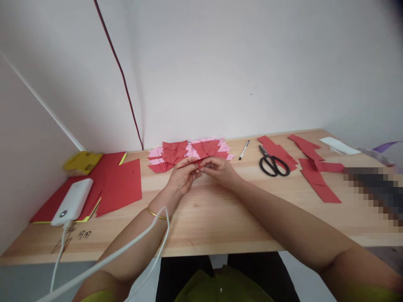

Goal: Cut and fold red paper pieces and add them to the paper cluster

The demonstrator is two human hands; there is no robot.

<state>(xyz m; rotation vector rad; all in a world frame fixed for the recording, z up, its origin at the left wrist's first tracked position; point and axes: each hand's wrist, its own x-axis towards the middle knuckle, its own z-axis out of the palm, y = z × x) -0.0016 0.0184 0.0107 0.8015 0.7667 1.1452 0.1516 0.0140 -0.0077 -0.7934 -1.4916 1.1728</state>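
Above the middle of the table, my left hand (185,174) and my right hand (218,170) meet at a small piece of red paper (202,161). Both hands are closed, with the fingertips pinching the paper from either side. Only a thin strip of it shows; the fingers hide the rest. Just behind my hands, against the wall, lie pleated red paper pieces (175,152) and pink paper pieces (155,154) with zigzag edges.
To the right are a marker (244,150), black-handled scissors (273,164) and red paper strips (319,184). Red sheets (121,188), a white power bank (72,201) and a yellow packet (83,162) lie left. A white cable (126,245) crosses over my left forearm.
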